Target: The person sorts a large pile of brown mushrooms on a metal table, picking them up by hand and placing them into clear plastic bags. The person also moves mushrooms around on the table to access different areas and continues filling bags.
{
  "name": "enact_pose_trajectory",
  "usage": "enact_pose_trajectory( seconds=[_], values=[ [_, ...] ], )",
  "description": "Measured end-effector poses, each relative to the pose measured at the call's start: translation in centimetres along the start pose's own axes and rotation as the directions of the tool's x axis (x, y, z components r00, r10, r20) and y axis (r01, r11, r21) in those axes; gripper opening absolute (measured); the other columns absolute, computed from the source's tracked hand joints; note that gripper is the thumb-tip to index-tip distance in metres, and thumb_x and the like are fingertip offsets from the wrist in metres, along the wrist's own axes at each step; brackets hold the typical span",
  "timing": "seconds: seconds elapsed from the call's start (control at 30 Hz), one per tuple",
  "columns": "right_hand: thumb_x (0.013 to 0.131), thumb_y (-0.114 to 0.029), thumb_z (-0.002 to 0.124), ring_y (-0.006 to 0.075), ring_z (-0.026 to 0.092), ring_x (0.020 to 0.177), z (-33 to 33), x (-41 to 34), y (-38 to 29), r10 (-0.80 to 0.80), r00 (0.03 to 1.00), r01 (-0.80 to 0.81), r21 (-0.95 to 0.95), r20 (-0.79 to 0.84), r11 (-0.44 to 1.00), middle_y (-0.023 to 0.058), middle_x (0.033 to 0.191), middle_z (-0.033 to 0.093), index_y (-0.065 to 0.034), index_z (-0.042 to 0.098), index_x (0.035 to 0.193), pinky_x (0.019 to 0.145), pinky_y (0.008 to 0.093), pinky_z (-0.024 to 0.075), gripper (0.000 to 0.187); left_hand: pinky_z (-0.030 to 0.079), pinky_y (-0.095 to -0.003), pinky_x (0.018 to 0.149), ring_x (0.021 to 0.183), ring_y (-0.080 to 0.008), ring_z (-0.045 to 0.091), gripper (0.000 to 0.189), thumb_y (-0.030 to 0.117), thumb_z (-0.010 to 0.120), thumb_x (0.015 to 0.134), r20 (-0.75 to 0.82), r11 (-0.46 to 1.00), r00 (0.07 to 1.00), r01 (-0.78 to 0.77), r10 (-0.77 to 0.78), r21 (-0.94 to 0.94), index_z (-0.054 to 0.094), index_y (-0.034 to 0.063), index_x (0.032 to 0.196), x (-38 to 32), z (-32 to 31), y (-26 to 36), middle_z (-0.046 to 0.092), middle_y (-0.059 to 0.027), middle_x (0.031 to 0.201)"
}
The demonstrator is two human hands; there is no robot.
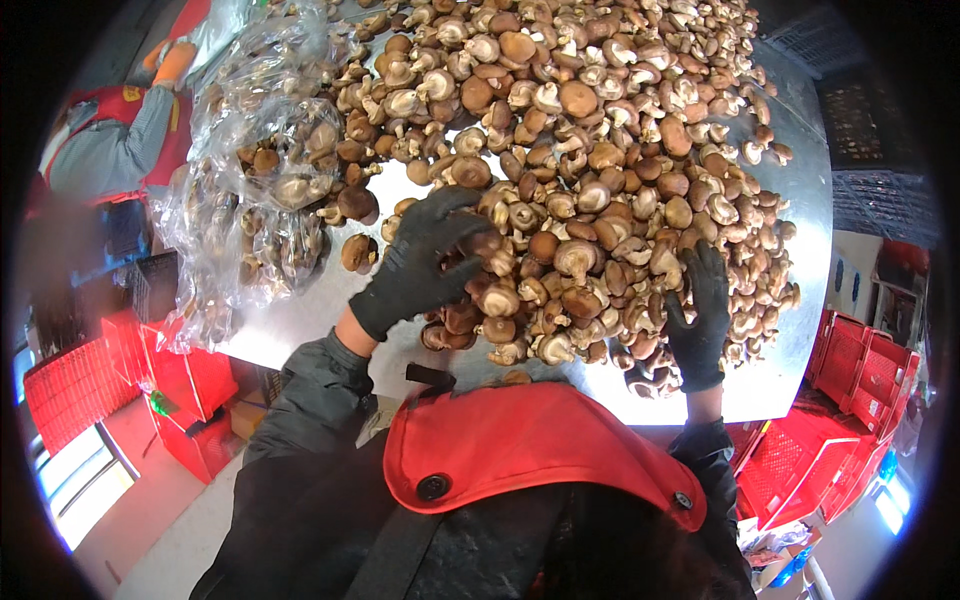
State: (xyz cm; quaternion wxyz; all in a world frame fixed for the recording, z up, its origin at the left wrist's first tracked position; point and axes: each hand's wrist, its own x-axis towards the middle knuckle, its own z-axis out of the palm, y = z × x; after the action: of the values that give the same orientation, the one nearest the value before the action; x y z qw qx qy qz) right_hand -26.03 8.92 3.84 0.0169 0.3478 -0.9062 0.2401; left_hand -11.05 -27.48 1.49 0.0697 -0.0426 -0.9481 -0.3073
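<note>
Shiitake mushrooms (581,225) with brown caps and pale stems lie in a deep pile across a shiny metal table (806,247). My left hand (431,255), in a black glove, is at the near left edge of the pile. Its thumb and fingers curl around a slightly blurred mushroom (484,249). My right hand (699,319), gloved in black too, rests against the near right part of the pile with thumb and fingers apart. No mushroom shows in its grip. A loose mushroom (359,253) sits left of my left hand.
Clear plastic bags (259,187) of mushrooms lie along the table's left side. Beyond them is another person (124,142) wearing orange gloves. Red plastic crates (799,457) stand at the lower right, and more red crates (187,382) at the left. Dark crates (885,206) are at the far right.
</note>
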Motion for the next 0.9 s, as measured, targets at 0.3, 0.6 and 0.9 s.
enact_pose_trajectory(
  seconds=[0.3,0.6,0.9],
  values=[
    [0.085,0.002,0.065,0.0336,0.046,0.138,0.6,-0.6,-0.7,0.101,0.986,-0.068,0.227,-0.135,0.972,0.014,0.141,0.057,-0.0066,0.062,0.13,0.113,0.0435,0.037,0.045,0.045,-0.0408,0.102,0.12,-0.0301,0.058,0.034,0.012,0.073,0.086,-0.197,0.926,0.926,0.266,-0.323,-0.268,0.066,0.0071,0.119,-3.2,-1.8,-3.0,0.063,-0.0117,0.125],
    [0.088,0.001,0.063,0.0314,0.054,0.13,0.6,-0.2,-3.3,0.1,0.992,-0.082,0.198,-0.08,0.977,0.0142,0.136,0.061,-0.0052,0.067,0.119,0.109,0.0415,0.0416,0.032,0.053,-0.0317,0.084,0.096,-0.0171,0.066,0.039,0.024,0.061,0.099,-0.066,0.443,0.739,0.327,-0.67,-0.835,0.06,-0.0071,0.121,-2.6,-0.3,-13.2,0.069,-0.0099,0.109],
    [0.087,0.003,0.063,0.0302,0.061,0.12,1.3,-1.5,-4.0,0.33,0.936,-0.269,0.357,-0.122,0.894,0.0173,0.127,0.066,-0.0011,0.069,0.112,0.103,0.0393,0.0458,0.026,0.053,-0.0442,0.09,0.103,-0.0344,0.065,0.033,0.024,0.056,0.098,0.206,0.546,0.919,0.368,-0.336,-0.752,0.06,0.0038,0.124,0.8,1.6,-18.9,0.067,-0.018,0.117]
  ],
)
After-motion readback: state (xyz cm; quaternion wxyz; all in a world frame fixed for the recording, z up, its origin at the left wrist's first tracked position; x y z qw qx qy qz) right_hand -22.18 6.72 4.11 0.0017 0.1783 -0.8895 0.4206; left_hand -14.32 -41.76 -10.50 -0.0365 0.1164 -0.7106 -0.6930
